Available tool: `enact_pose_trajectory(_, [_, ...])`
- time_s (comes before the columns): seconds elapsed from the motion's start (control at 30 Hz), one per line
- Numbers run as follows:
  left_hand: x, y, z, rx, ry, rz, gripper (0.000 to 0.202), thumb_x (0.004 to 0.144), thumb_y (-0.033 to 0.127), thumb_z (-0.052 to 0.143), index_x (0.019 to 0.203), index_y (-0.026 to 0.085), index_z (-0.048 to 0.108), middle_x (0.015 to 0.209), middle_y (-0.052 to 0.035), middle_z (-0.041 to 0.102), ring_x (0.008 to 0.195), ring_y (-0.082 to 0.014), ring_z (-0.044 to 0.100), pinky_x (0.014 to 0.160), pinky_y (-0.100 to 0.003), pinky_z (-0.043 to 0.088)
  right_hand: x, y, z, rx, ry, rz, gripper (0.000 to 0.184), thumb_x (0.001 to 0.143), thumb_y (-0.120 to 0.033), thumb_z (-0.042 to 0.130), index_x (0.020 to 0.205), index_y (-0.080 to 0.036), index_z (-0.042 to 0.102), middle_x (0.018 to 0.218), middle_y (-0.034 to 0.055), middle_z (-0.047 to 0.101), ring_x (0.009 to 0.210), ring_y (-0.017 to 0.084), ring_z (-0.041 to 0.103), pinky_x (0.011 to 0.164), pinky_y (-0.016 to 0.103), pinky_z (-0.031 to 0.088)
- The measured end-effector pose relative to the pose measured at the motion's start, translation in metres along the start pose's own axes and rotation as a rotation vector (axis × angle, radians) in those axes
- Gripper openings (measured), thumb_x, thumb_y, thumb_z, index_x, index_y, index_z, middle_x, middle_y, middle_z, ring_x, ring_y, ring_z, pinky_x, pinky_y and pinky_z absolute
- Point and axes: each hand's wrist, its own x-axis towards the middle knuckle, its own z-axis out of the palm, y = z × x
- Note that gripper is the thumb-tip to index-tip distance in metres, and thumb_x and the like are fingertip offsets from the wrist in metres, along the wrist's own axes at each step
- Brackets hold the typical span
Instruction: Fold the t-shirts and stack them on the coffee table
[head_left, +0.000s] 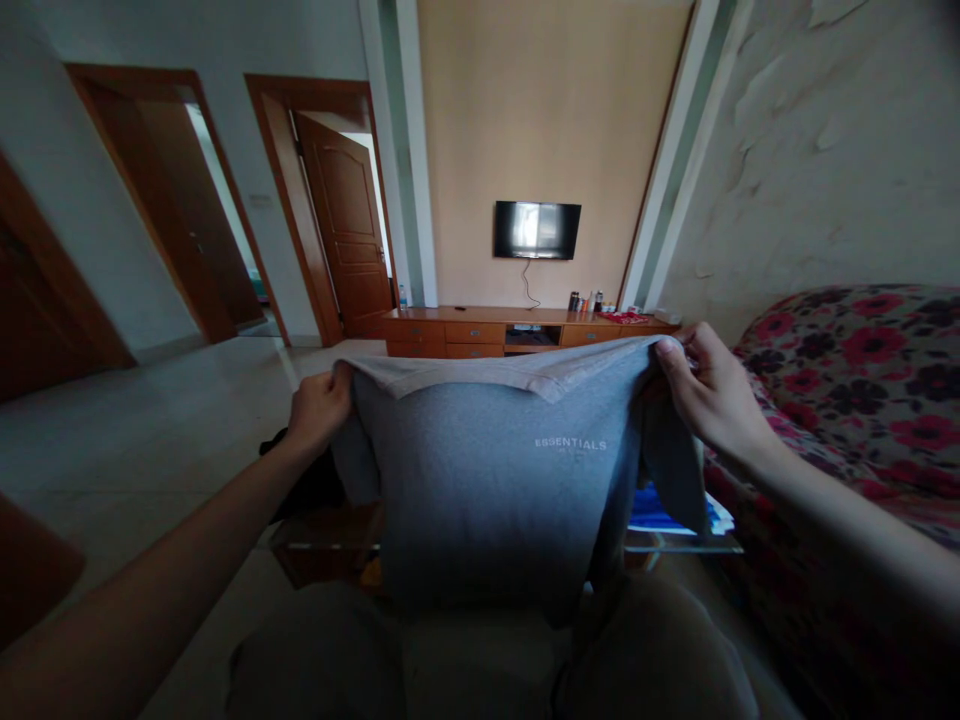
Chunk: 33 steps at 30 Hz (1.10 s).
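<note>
A grey shirt (487,470) with "ESSENTIALS" printed on the chest hangs spread between my hands, its neckline at the top. My left hand (321,408) is closed on one shoulder. On the other shoulder my right hand (705,385) pinches the cloth between thumb and fingers, the thumb on the near side. The sleeves droop below each hand, and the lower part of the shirt falls in front of a glass-topped table (682,543), above my knees. Part of the table is hidden behind the cloth.
Blue folded items (660,512) lie on the table at the right, and a dark bundle (311,485) is at its left. A flowered sofa (847,400) stands on the right. Across the room are a wooden cabinet (420,333) and a wall television (537,230).
</note>
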Motion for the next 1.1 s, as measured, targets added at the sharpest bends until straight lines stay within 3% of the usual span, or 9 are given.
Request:
enact_pose_trajectory(0.1, [0.000,0.006,-0.015,0.203,0.201,0.018,0.055,0.097,0.060,0.036,0.067,0.018,0.054,0.059,-0.0003,0.052,0.067,-0.0185,0.055,0.057,-0.027,0.031,0.002,0.010,-0.005,-0.068,-0.012,-0.010,0.041,0.100,-0.064,0.038,0.089,-0.026,0.045,0.076,0.0006,0.052,0.070,0.018,0.051,0.064,0.030,0.038])
enact_pose_trajectory(0.27, [-0.002,0.003,-0.039,0.336,0.281,0.294,0.024,0.088,0.035,0.050,0.094,0.017,0.064,0.101,-0.0068,0.069,0.096,-0.0230,0.062,0.087,-0.031,0.045,0.002,0.032,-0.013,-0.186,0.009,0.035,0.038,0.101,-0.062,0.040,0.090,-0.025,0.042,0.071,-0.0010,0.049,0.064,0.017,0.050,0.060,0.029,0.033])
enact_pose_trajectory(0.37, [-0.004,-0.001,-0.051,0.384,0.341,0.355,0.029,0.081,0.024,0.050,0.105,0.017,0.065,0.112,-0.0090,0.067,0.108,-0.0245,0.061,0.100,-0.034,0.044,0.001,0.043,-0.016,-0.177,0.004,0.051,0.039,0.099,-0.063,0.044,0.089,-0.025,0.044,0.071,-0.0008,0.052,0.064,0.016,0.050,0.059,0.028,0.034])
enact_pose_trajectory(0.53, [-0.003,0.008,-0.069,0.410,0.444,0.341,0.033,0.089,0.026,0.046,0.116,0.019,0.063,0.118,-0.0094,0.066,0.114,-0.0247,0.058,0.105,-0.038,0.043,0.005,0.055,-0.017,-0.150,0.038,0.042,0.041,0.096,-0.065,0.049,0.091,-0.025,0.047,0.075,0.0002,0.055,0.065,0.016,0.050,0.057,0.027,0.036])
enact_pose_trajectory(0.67, [0.008,0.012,-0.071,0.437,0.490,0.304,0.032,0.094,0.035,0.043,0.113,0.019,0.063,0.114,-0.0093,0.066,0.110,-0.0243,0.058,0.103,-0.037,0.043,0.017,0.062,-0.006,-0.112,0.068,0.032,0.042,0.095,-0.066,0.050,0.096,-0.024,0.048,0.081,0.0021,0.059,0.070,0.017,0.055,0.060,0.027,0.038])
enact_pose_trajectory(0.77, [0.023,0.007,-0.060,0.454,0.476,0.272,0.032,0.095,0.036,0.043,0.111,0.017,0.063,0.113,-0.0100,0.065,0.109,-0.0247,0.057,0.102,-0.038,0.043,0.028,0.070,0.013,-0.144,0.043,0.029,0.042,0.095,-0.065,0.050,0.099,-0.023,0.050,0.083,0.0033,0.061,0.072,0.018,0.056,0.063,0.028,0.039])
enact_pose_trajectory(0.87, [0.039,-0.004,-0.036,0.447,0.424,0.264,0.031,0.094,0.034,0.043,0.110,0.016,0.063,0.112,-0.0107,0.065,0.108,-0.0249,0.055,0.102,-0.039,0.042,0.037,0.086,0.042,-0.170,-0.019,0.049,0.041,0.094,-0.063,0.051,0.102,-0.023,0.051,0.084,0.0038,0.061,0.071,0.018,0.055,0.065,0.029,0.039])
enact_pose_trajectory(1.1, [0.081,-0.052,0.048,0.412,0.248,0.250,0.030,0.092,0.031,0.046,0.108,0.013,0.063,0.111,-0.0133,0.065,0.105,-0.0258,0.056,0.102,-0.039,0.040,0.052,0.148,0.127,-0.154,-0.124,0.102,0.044,0.092,-0.063,0.049,0.105,-0.021,0.054,0.086,0.0055,0.064,0.073,0.021,0.057,0.067,0.030,0.042])
